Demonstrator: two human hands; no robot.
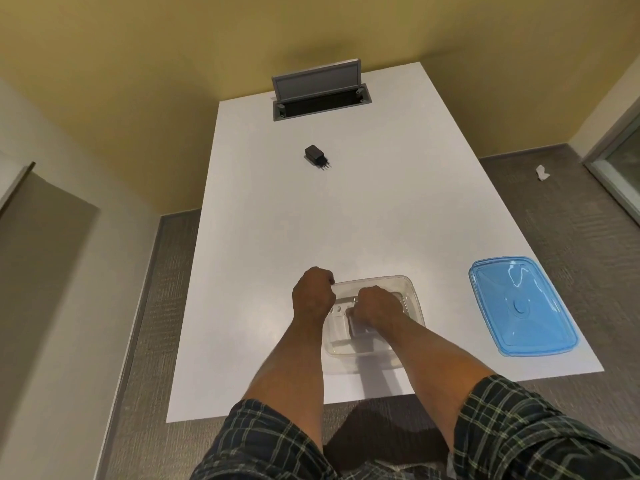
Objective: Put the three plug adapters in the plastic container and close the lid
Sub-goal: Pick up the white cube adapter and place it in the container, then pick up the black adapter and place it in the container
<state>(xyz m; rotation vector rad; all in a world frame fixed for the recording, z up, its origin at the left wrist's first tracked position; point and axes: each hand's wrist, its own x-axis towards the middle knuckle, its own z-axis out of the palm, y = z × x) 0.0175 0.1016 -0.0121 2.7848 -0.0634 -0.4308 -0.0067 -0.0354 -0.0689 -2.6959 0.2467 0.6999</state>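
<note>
A clear plastic container [414, 292] stands without a lid near the table's front edge. A white plug adapter [336, 323] lies inside it at the left, prongs pointing away from me. A second white adapter [358, 328] lies beside it, under my right hand [375, 304], whose fingers are curled around its end inside the container. My left hand [311, 292] is closed at the container's far left corner, touching the rim. A black plug adapter [316, 155] lies far out on the table. The blue lid [519, 310] rests flat to the right of the container.
The white table [277, 237] has an open grey cable hatch [320, 93] at its far end. Carpet surrounds the table, with a small white scrap [542, 173] on the floor at the right. My checked sleeves fill the bottom of the view.
</note>
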